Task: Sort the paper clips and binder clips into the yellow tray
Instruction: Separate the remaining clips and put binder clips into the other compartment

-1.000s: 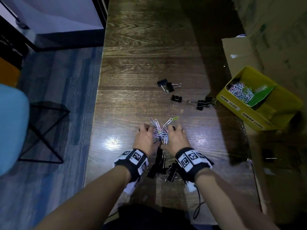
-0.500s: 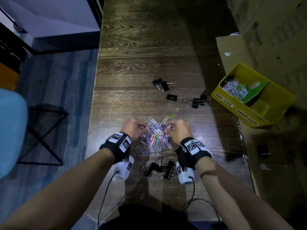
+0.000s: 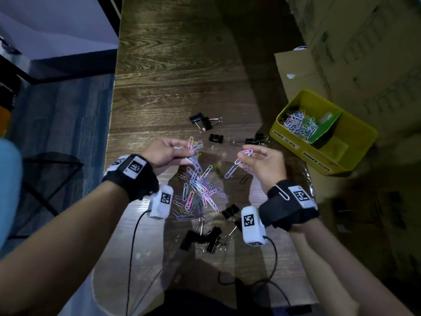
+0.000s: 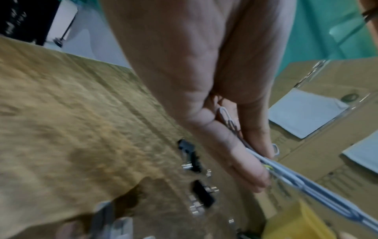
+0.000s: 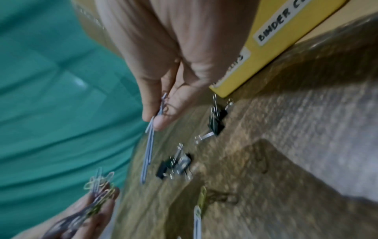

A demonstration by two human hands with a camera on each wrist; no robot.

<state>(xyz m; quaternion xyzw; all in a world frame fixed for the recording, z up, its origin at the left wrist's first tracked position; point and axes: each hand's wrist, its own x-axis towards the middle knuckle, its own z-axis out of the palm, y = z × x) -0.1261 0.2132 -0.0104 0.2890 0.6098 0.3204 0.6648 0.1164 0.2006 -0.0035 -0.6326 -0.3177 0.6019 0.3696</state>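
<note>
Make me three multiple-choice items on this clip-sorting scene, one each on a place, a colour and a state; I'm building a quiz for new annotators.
1. Where in the yellow plastic tray do the sorted paper clips lie?
A. compartment labelled PAPER CLIPS
B. compartment labelled BINDER CLIPS
C. on the green divider

2. What colour are the loose binder clips on the wooden table?
A. red
B. black
C. white

3. What is the right hand doing?
A. lying flat on the table
B. pinching paper clips
C. gripping the tray

Answers:
1 A, the clips fill the section behind that label.
2 B, every binder clip body is black.
3 B, its fingers pinch dangling clips above the table.
</note>
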